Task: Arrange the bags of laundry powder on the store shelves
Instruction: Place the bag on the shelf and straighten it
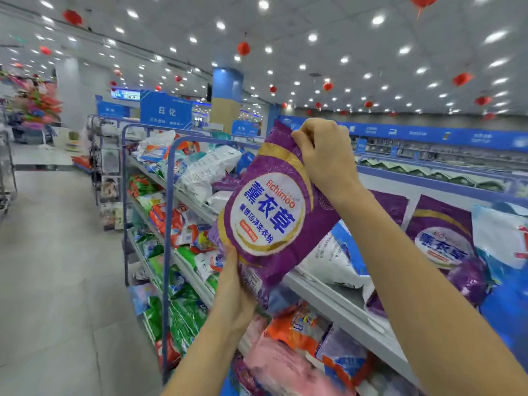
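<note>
The right hand (323,155) pinches the top and the left hand (237,292) supports the bottom of the purple bag (271,212) — soft, probably heavy and sagging, so this two-end hold suits it.

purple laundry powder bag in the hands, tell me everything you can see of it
The purple laundry powder bag is glossy, crinkled plastic with gold arcs around a white oval carrying blue Chinese characters, "Eichimoo" and an orange strip. It is tilted, face to the camera, held before the top shelf. The right hand pinches its top edge; the left hand supports its bottom.
</note>
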The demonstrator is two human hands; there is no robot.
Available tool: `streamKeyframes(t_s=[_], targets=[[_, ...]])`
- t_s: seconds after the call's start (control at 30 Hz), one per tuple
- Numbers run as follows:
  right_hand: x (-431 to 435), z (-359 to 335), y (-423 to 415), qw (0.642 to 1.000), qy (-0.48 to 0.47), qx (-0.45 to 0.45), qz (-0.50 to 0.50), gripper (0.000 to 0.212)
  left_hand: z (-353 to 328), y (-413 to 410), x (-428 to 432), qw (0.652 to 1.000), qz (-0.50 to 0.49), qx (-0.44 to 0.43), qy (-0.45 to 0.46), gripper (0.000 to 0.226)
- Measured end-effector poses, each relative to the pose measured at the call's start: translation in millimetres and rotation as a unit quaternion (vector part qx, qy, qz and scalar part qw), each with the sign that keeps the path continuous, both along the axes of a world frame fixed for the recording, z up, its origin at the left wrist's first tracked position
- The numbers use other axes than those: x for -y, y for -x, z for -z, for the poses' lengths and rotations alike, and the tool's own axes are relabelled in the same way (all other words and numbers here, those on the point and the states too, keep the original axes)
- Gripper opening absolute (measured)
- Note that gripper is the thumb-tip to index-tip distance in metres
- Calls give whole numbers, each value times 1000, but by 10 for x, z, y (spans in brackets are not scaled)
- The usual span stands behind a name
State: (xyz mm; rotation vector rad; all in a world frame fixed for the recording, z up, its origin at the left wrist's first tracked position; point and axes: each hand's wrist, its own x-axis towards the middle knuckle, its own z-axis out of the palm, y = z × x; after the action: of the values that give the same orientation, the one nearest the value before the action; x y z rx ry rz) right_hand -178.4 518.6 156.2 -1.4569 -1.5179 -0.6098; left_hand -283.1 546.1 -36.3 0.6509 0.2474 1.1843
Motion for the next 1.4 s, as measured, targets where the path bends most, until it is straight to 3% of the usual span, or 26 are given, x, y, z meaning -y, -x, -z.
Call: streamKeyframes(t_s=[0.13, 0.23, 0.3, 0.4, 0.47, 0.53, 0.63, 0.73, 0.8, 0.83, 1.0, 1.17, 1.23, 1.3, 1.4], targets=[[-313, 42, -375, 998, 2, 2, 55, 29, 8, -178, -515, 994, -64, -83, 7, 62], [-472, 59, -612, 994, -10, 14, 109, 29, 2, -379, -846, 972, -123, -195, -43, 104], [-564, 22, -728, 989, -18, 28, 141, 29, 5, -537, -1012, 968, -115, -212, -73, 117], [-691, -184, -849, 984, -12, 68, 166, 26, -8, -807, -1243, 980, -22, -170, -101, 87], [-772, -387, -889, 979, 5, 112, 172, 25, -16, -944, -1476, 989, 82, -78, -99, 61], [-852, -559, -905, 971, 25, 157, 180, 24, -85, -986, -1764, 987, 121, 3, -106, 66], [-966, -697, -949, 946, 45, 229, 225, 23, -354, -1023, -2189, 977, 26, -47, -206, 65], [-1009, -757, -1079, 927, 63, 248, 276, 24, -720, -1288, -2303, 908, 171, -120, -362, 65], [-963, -770, -1201, 926, 62, 230, 294, 25, -917, -1503, -2241, 840, 261, -160, -447, 71], [-924, -763, -1259, 928, 52, 216, 300, 25, -977, -1601, -2204, 824, 275, -172, -465, 73], [-647, -690, -1560, 902, 2, 186, 390, 26, -1111, -2016, -2054, 829, 298, -170, -441, 56], [-8, -433, -1681, 897, -133, 14, 421, 24, -1185, -2537, -1835, 864, 272, -180, -384, 23], [289, -163, -1643, 877, -93, -3, 471, 17, -1227, -2750, -1755, 870, 272, -183, -368, 21], [494, 176, -1607, 833, 51, -30, 550, 15, -1237, -2915, -1657, 870, 284, -187, -358, 23], [637, 639, -1597, 691, 245, -56, 678, 23, -1149, -3125, -1464, 877, 306, -192, -316, 22]])
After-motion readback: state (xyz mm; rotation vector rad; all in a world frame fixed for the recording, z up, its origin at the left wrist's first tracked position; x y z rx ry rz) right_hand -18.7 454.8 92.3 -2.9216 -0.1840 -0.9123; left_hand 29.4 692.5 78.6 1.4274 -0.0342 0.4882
